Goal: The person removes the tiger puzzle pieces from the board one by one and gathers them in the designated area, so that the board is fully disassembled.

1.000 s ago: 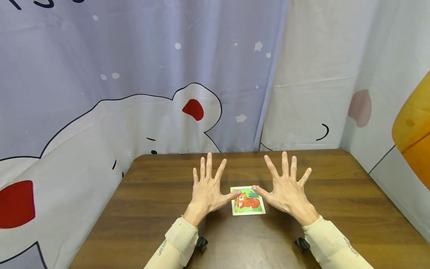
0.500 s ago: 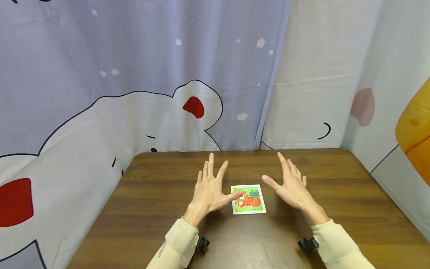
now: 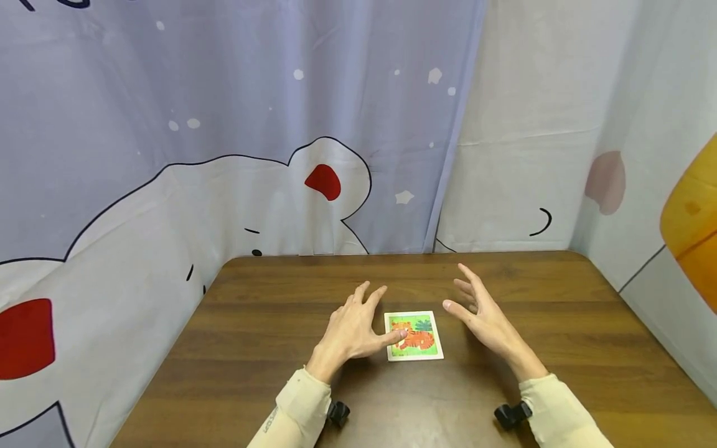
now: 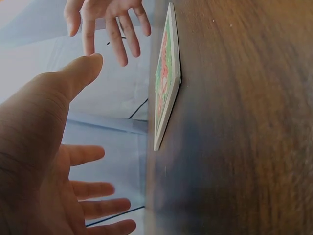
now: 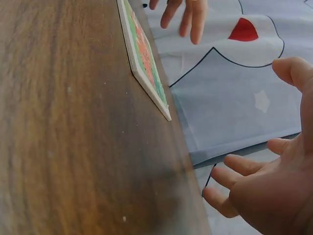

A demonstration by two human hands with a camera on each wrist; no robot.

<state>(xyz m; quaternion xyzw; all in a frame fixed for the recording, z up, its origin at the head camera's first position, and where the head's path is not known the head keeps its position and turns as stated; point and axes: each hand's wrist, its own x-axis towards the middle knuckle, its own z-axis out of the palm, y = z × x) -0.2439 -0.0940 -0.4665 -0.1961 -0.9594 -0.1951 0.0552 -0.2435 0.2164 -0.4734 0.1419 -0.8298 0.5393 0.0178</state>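
Note:
A square picture board [image 3: 420, 350] with a pale border and an orange tiger on green lies flat on the wooden table. In the head view my left hand [image 3: 351, 330] hovers at its left side, the thumb seen over the board's left part. The left wrist view shows that thumb [image 4: 80, 73] apart from the board [image 4: 168, 83], fingers spread. To the right of the board my right hand [image 3: 488, 320] is held up, turned on its side with relaxed fingers. Nothing is in either hand. The right wrist view shows the board's edge [image 5: 149, 90] against the table, away from the right fingers.
The brown wooden table [image 3: 241, 348] reaches back to a hanging curtain [image 3: 235, 81] with cartoon prints. Another pale curtain [image 3: 633, 93] closes off the right side. A small black device [image 3: 338, 413] sits under the left wrist, and a second black device [image 3: 512, 415] under the right.
My right hand has moved right, away from the board, and turned onto its side. The left hand's fingers have bent and dropped a little. The board has stayed in place.

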